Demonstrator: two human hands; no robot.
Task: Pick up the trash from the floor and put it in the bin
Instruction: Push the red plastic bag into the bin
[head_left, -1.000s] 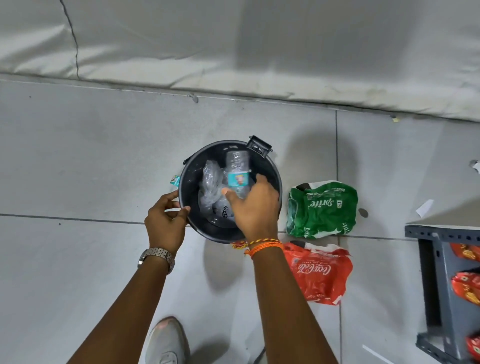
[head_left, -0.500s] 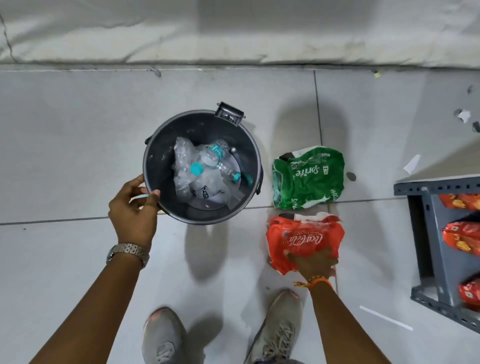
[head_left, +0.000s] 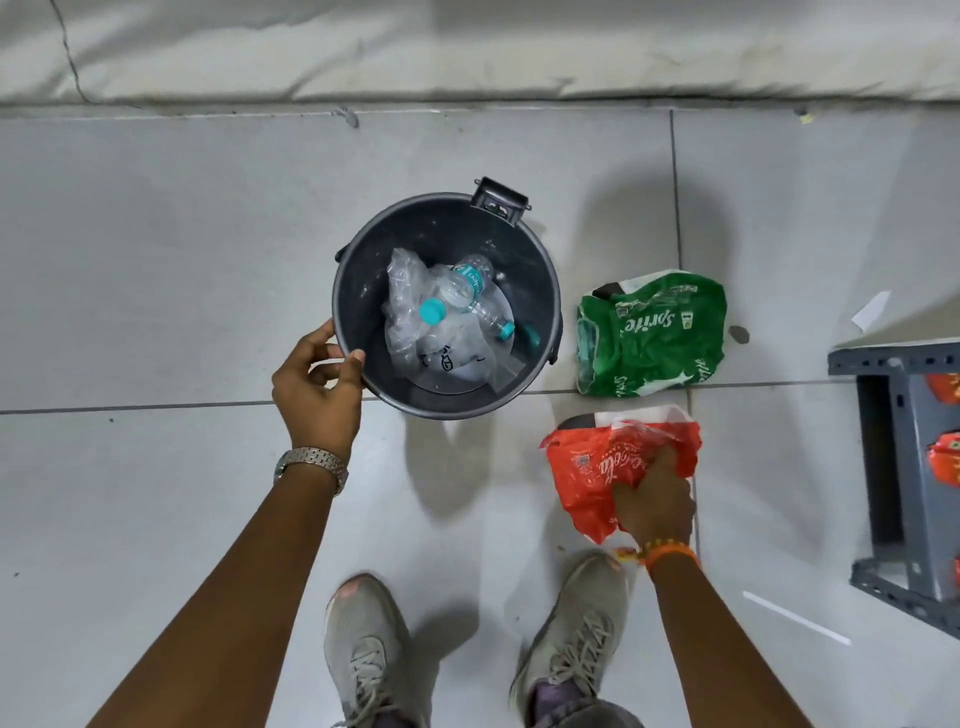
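A dark round bin (head_left: 363, 291) stands on the tiled floor with clear plastic bottles (head_left: 457, 291) and a crumpled clear bag inside. My left hand (head_left: 317, 384) grips the bin's near-left rim. To the right of the bin lies a green Sprite wrapper (head_left: 652, 332). Below it is a red Coca-Cola wrapper (head_left: 587, 467), bunched up in my right hand (head_left: 654, 499), whose fingers are closed on its right part.
A grey metal shelf (head_left: 893, 467) with red packets stands at the right edge. A white wall base (head_left: 467, 62) runs along the top. Small paper scraps (head_left: 872, 310) lie on the floor at the right. My two shoes (head_left: 363, 649) are at the bottom.
My right hand let the bottle drop into the bin, moved down right to the red wrapper and closed on it, crumpling it. The left hand stayed on the rim.
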